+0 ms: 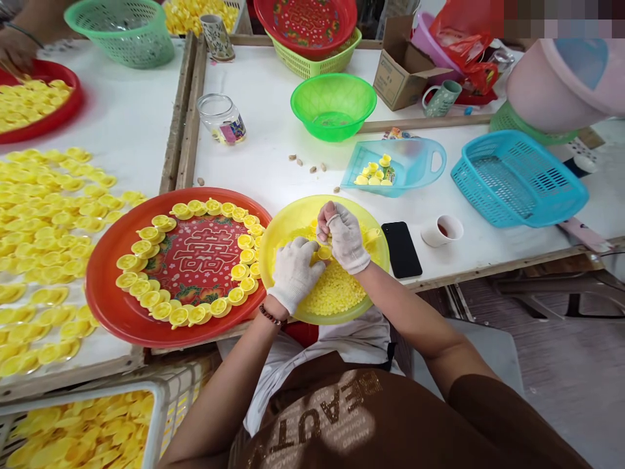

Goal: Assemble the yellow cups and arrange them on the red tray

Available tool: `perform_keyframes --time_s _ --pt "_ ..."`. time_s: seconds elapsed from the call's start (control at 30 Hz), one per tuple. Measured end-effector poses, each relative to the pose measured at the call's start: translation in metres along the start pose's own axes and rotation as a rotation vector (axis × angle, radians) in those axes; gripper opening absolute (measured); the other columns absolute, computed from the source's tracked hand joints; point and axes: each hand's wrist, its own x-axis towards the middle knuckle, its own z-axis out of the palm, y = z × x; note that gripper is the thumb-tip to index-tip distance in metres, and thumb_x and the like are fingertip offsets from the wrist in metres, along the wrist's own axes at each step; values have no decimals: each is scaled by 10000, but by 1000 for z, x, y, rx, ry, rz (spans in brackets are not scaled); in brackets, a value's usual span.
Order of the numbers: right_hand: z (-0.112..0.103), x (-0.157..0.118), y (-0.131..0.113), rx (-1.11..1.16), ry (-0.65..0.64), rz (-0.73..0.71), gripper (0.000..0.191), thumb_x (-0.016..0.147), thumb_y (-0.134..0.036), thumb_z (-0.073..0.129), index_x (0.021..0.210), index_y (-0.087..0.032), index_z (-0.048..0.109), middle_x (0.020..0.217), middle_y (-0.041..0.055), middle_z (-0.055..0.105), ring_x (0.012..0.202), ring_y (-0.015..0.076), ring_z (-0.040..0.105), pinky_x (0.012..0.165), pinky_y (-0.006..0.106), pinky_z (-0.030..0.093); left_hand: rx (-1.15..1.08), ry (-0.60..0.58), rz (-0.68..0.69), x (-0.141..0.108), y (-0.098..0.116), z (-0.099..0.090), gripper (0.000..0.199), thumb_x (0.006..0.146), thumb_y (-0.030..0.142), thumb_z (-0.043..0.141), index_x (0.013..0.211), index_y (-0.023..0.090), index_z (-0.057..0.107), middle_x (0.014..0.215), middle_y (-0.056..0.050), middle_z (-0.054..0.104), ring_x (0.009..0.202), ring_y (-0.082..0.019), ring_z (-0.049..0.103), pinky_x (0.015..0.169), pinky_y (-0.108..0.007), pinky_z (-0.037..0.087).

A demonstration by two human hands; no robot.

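Observation:
Both my hands wear white gloves and are over a yellow bowl (273, 225) holding many small yellow plastic pieces (332, 293). My left hand (295, 270) has its fingers bent and drawn together, close to a round yellow part (323, 252); what they grip is hidden. Thumb and fingers of my right hand (344, 238) are pinched together just above, and anything between them is too small to make out. Left of the bowl, a red tray (110, 293) carries a ring of small yellow cup-shaped parts (198, 315) around its patterned centre.
Many yellow parts (43, 215) cover the table at left; a crate (161, 404) of them stands below. A phone (401, 249), paper cup (442, 230), blue basket (517, 176), blue scoop (420, 176), green bowl (333, 104) and glass jar (222, 118) surround my workspace. Another person's hand (19, 49) is upper left.

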Motion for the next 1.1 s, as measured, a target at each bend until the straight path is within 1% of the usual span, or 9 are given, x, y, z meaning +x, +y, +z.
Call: perform_keyframes --time_s 0.1,0.2,0.3,0.4,0.53,0.83,0.93,1.03,1.1 --pt "1 0 2 -39 4 -15 490 876 -644 684 710 -212 525 558 -79 422 466 64 446 449 222 349 0 6 8 0 0 1 227 925 353 620 1071 207 713 1064 -85 679 1028 -302 642 846 -434 434" --pt "-1 0 3 -36 12 0 487 871 -643 688 711 -217 513 547 -86 402 442 58 412 423 220 307 5 11 11 0 0 2 235 926 378 622 1058 206 712 1066 -86 680 1020 -302 641 845 -432 432" --pt "-4 1 1 9 12 9 468 870 -614 706 719 -218 508 547 -90 400 427 52 381 417 219 287 8 20 6 -1 1 2 278 917 389 640 1113 203 703 1085 -90 676 1029 -305 639 861 -431 435" --pt "-5 1 -1 46 20 -12 470 872 -620 701 727 -217 507 563 -85 418 441 59 411 430 221 312 5 21 10 -1 1 1 317 910 380 652 1176 210 693 1114 -87 678 1046 -307 638 875 -434 439" --pt "-4 1 -1 -22 31 -11 491 874 -663 666 740 -227 484 574 -81 423 461 77 472 431 225 332 8 14 15 -1 2 0 293 921 374 638 1163 220 700 1103 -80 685 1052 -305 641 868 -432 437" --pt "-6 2 0 -9 47 18 451 893 -613 672 763 -227 479 567 -89 383 441 56 348 419 209 291 -7 28 27 -2 1 2 283 924 389 633 1135 211 697 1101 -87 685 1042 -309 643 882 -438 447" --pt "-7 -1 -7 1 60 27 444 892 -621 673 785 -229 494 570 -92 363 436 53 306 412 203 257 -80 92 47 -4 -1 3 250 916 345 634 1122 210 675 1119 -91 689 1067 -301 648 923 -435 465" --pt "-12 -11 -17 -29 84 24 454 900 -644 649 783 -233 495 562 -93 343 428 58 292 405 206 240 -260 220 97 -6 -4 5 226 907 296 623 1118 213 626 1217 -97 682 1132 -267 646 974 -395 493" --pt "-19 -21 -20 -100 101 1 440 916 -628 638 777 -232 505 555 -91 344 427 63 298 406 213 248 -368 295 114 -7 -6 7 220 898 286 628 1103 211 600 1187 -89 695 1087 -236 665 961 -362 517"
